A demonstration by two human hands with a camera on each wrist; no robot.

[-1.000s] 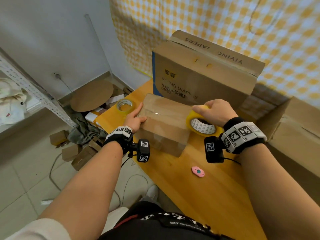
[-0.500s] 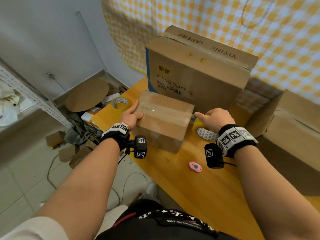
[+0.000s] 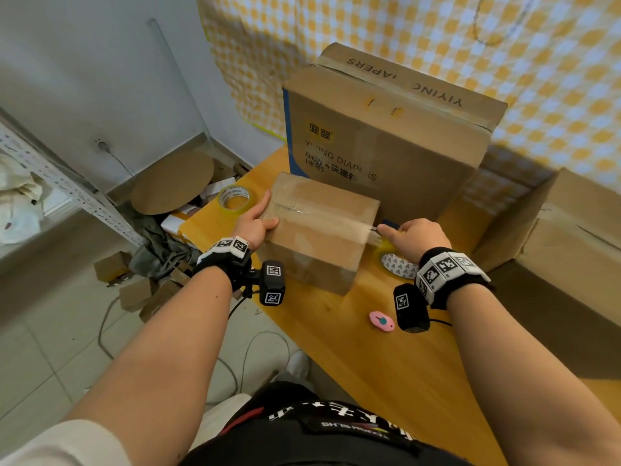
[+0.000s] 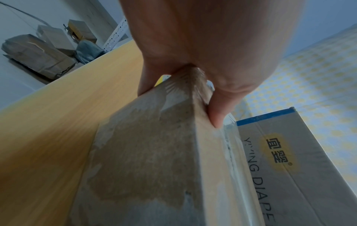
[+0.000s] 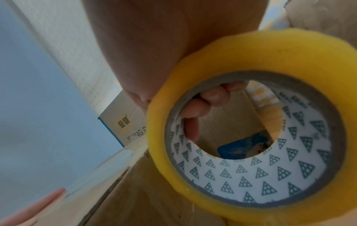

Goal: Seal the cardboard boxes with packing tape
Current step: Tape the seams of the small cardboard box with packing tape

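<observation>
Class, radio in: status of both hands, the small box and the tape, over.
Left hand steadies small brown cardboard box. Right hand grips yellow packing tape roll, strip stretched off box's right edge. Pink cutter lies nearby, nothing blocking.

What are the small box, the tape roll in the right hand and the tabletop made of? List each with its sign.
Small box: matte brown cardboard, fibrous face, glossy clear tape strips.
Tape roll: translucent yellowish plastic film; printed core, likely paper.
Tabletop: smooth yellow wood grain, perhaps laminate.
</observation>
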